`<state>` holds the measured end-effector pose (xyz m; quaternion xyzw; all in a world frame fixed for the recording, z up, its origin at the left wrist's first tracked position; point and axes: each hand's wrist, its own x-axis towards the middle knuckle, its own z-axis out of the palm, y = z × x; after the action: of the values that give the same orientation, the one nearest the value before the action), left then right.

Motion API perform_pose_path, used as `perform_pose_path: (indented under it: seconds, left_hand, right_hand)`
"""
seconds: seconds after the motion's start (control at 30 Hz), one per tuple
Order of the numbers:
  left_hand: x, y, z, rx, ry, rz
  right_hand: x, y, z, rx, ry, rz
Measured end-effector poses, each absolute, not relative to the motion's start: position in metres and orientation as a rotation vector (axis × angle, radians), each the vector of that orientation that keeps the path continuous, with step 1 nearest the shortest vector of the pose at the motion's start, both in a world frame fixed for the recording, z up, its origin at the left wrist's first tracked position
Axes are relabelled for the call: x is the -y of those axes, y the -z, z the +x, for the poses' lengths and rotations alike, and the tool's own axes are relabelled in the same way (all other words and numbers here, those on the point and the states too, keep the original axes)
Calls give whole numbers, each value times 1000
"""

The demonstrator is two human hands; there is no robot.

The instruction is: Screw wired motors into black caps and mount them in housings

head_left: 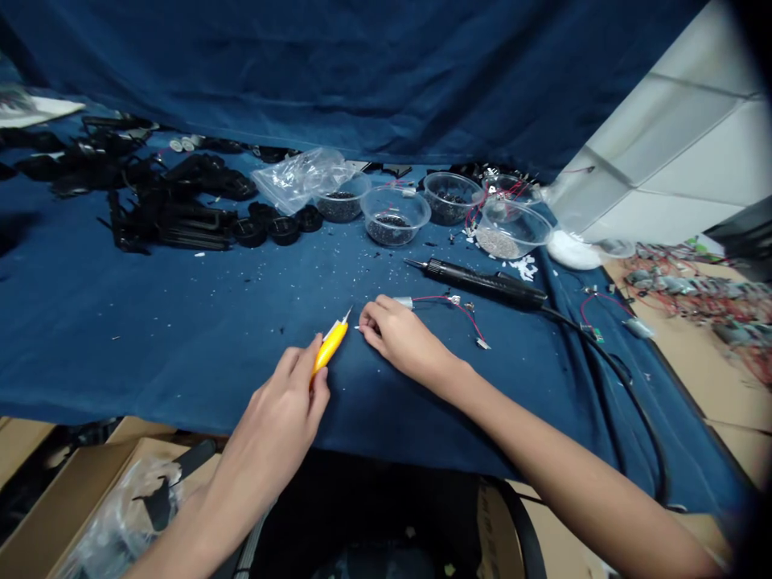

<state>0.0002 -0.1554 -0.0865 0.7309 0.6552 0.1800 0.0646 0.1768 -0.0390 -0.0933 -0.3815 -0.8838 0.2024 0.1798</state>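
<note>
1. Left hand (274, 426): fingers (310, 386) curled firmly around a slim yellow plastic-bodied tool with a fine metal point (330, 344), tip angled up and away. Light, stiff, smooth body; the grip belongs mid-barrel, clear of the point.
2. Right hand (404, 342): fingertips (367, 322) bunched together just above the bench, beside the tool's tip. A tiny white sliver (356, 327) shows at them; cannot tell if it is held.
3. Just past the right hand: a small silver metal cylinder with thin red wires (449, 304) lying on the cloth. Looks light and fragile; best lifted by the cylinder, not the wires.
4. Nearby, a black soldering iron (482, 283) lies toward the bench's right edge, its black cable (627, 402) trailing toward the near right corner.
5. Far side: clear plastic bowls of black granules (392, 217), a clear bowl of grey granules (498, 233) and a crumpled clear zip bag (298, 178).
6. Far left: black plastic parts (174, 217) on the blue cloth-covered bench (181, 346).
</note>
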Motion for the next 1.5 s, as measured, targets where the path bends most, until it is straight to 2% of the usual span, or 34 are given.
perform_pose_path:
  seconds: [0.27, 0.47, 0.63, 0.87, 1.2, 1.43, 1.5]
  left_hand:
    - [145, 83, 8, -2078, -444, 2236]
    - [149, 83, 11, -2187, -301, 2305]
    - [151, 80, 12, -2221, -180, 2222]
    - [153, 75, 19, -2224, -37, 2172]
    - [152, 84, 17, -2109, -106, 2282]
    - [155, 79, 28, -2170, 123, 2333]
    - [154, 80, 27, -2180, 58, 2294]
  right_hand:
    - [31, 94, 167, 2358, -629, -1326]
    - [21, 81, 166, 2281, -948, -1481]
    - [10, 79, 165, 2240, -1085, -1548]
    - [8, 78, 163, 2252, -1075, -1589]
    - [8, 81, 164, 2259, -1031, -1535]
    - [8, 83, 168, 2259, -1024, -1477]
    - [10, 84, 169, 2278, -966, -1443]
